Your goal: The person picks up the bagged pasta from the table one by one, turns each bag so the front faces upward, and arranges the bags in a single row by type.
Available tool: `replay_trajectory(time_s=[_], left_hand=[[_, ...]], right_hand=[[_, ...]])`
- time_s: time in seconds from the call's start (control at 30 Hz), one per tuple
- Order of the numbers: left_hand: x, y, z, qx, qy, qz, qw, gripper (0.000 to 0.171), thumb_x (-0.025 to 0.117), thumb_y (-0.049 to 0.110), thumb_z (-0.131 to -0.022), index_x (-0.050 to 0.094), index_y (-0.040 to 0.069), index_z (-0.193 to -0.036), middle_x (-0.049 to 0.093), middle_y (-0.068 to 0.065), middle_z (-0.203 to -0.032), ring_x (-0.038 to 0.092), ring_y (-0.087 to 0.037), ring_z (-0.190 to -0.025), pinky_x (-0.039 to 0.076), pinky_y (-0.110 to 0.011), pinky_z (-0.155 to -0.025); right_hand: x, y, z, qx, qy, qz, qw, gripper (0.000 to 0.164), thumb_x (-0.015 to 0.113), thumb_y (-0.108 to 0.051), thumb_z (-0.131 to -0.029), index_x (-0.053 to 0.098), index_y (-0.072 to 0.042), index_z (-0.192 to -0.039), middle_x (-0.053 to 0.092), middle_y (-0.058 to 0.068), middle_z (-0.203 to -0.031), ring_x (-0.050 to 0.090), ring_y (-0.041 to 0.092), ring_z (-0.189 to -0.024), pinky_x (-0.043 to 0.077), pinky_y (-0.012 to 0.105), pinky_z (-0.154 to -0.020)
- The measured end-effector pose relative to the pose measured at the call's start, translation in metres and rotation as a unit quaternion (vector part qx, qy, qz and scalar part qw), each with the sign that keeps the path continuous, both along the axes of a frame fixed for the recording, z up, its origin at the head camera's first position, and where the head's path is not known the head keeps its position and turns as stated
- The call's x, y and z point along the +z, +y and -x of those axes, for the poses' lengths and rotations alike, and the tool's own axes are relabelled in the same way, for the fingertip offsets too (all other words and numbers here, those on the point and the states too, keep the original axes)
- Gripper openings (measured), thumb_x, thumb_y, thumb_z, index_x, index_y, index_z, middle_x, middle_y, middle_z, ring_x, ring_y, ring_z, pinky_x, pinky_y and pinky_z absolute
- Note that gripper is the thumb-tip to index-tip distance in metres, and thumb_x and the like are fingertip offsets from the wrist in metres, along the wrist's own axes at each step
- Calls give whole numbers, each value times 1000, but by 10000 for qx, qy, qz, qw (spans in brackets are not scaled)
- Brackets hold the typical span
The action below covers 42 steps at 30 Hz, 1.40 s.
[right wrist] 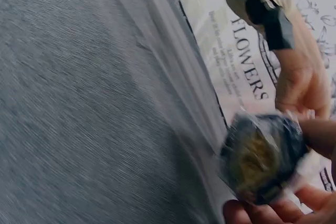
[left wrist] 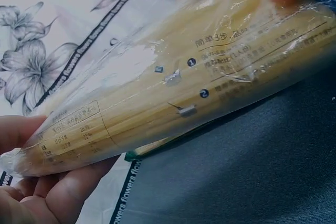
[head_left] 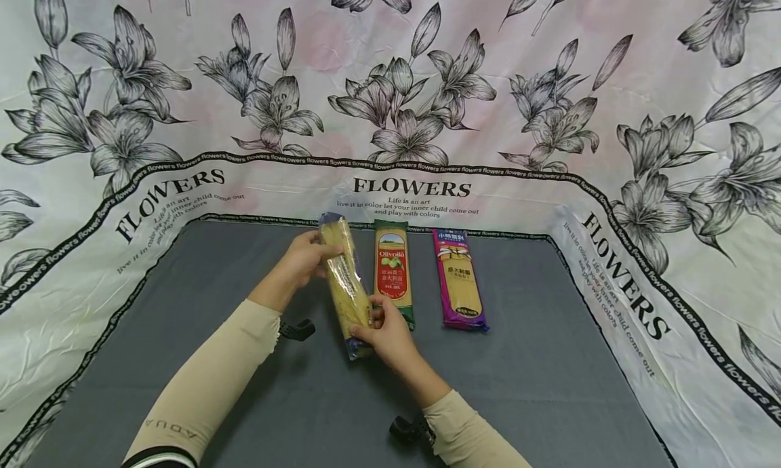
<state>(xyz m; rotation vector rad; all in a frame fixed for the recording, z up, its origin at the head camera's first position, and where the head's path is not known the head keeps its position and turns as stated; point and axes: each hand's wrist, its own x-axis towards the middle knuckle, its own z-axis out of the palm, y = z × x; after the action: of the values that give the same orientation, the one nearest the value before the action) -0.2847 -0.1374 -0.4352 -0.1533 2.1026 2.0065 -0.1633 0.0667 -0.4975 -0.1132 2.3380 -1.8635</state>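
Observation:
Both hands hold a clear-wrapped pack of spaghetti, tilted above the grey cloth. Near its upper end, my left hand grips the side with thumb and fingers. The right hand pinches the lower part, thumb across the front. Printed cooking steps and yellow strands show through the wrapper of the spaghetti pack in the left wrist view. A crumpled dark-blue end of the spaghetti pack faces the right wrist camera, blurred, with fingers below it.
Beside the held pack lies a green and red Olivoilà pasta pack, partly behind the right hand. Farther right is a purple and blue pasta pack. A flower-printed sheet borders the grey cloth at the back and sides.

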Motion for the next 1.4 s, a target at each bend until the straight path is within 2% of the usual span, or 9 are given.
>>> replay_trajectory(time_s=[0.2, 0.3, 0.37, 0.47, 0.53, 0.63, 0.8, 1.0, 1.4], left_hand=[[6, -7, 1, -113, 25, -192, 9997, 66, 73, 10, -95, 40, 1, -152, 61, -17, -120, 69, -18, -83, 62, -33, -64], [9, -9, 1, -222, 22, -372, 9991, 68, 71, 9, -95, 37, 1, -153, 60, -18, -123, 70, -19, -85, 63, -35, -69], [10, -10, 1, -306, 23, -489, 9983, 67, 70, 7, -96, 36, 0, -154, 59, -18, -123, 71, -20, -84, 64, -37, -72], [10, -10, 1, -407, 3, -637, 9971, 63, 69, 6, -97, 39, -2, -151, 61, -16, -117, 71, -20, -83, 64, -39, -74], [10, -9, 2, -475, -5, -713, 9963, 61, 67, 5, -97, 39, -2, -151, 62, -14, -113, 71, -20, -82, 64, -39, -74], [8, -8, 3, -583, -30, -860, 9946, 63, 66, 3, -98, 36, -2, -153, 63, -13, -110, 72, -21, -81, 65, -40, -73], [7, -6, 4, -605, -90, -1101, 9920, 70, 64, 0, -97, 26, 1, -157, 63, -14, -109, 72, -21, -80, 64, -37, -68], [7, -8, 4, -780, -234, -1278, 9885, 69, 62, 2, -98, 22, 5, -155, 63, -12, -109, 72, -20, -80, 62, -37, -66], [3, -11, 3, -902, -512, -336, 9940, 80, 67, 24, -100, 16, 12, -161, 52, -24, -138, 64, -35, -109, 60, -48, -77]], right_hand=[[8, 13, 8, 680, -187, -126, 9974, 62, 75, -30, -96, 46, -7, -145, 62, 20, -126, 63, 24, -102, 56, 35, -81], [8, 22, 15, 1102, -581, 196, 9920, 63, 66, -36, -101, 41, -7, -152, 56, 19, -139, 61, 25, -114, 54, 35, -87], [6, 27, 20, 1470, -964, 668, 9822, 63, 59, -36, -105, 36, -8, -156, 56, 17, -142, 61, 23, -118, 53, 34, -90], [0, 32, 27, 1976, -1486, 1520, 9570, 57, 51, -25, -108, 33, -7, -158, 60, 10, -135, 63, 19, -115, 54, 33, -92], [-4, 34, 28, 2275, -1599, 1944, 9407, 52, 47, -16, -108, 34, -4, -157, 64, 7, -125, 66, 17, -109, 56, 34, -91], [-7, 34, 28, 2400, -1565, 2254, 9312, 45, 48, -8, -106, 40, -4, -150, 68, 1, -115, 69, 14, -102, 59, 32, -86], [-6, 29, 24, 2015, -1441, 2244, 9425, 40, 56, -5, -103, 45, -8, -141, 72, 0, -110, 71, 13, -95, 61, 29, -79], [-6, 21, 20, 1489, -1392, 2142, 9553, 42, 63, -4, -99, 46, -3, -137, 74, 2, -107, 72, 14, -92, 61, 30, -75], [-8, 8, 13, 837, -974, 1849, 9743, 45, 70, 1, -94, 48, 3, -133, 74, 8, -102, 71, 15, -85, 61, 28, -70]])
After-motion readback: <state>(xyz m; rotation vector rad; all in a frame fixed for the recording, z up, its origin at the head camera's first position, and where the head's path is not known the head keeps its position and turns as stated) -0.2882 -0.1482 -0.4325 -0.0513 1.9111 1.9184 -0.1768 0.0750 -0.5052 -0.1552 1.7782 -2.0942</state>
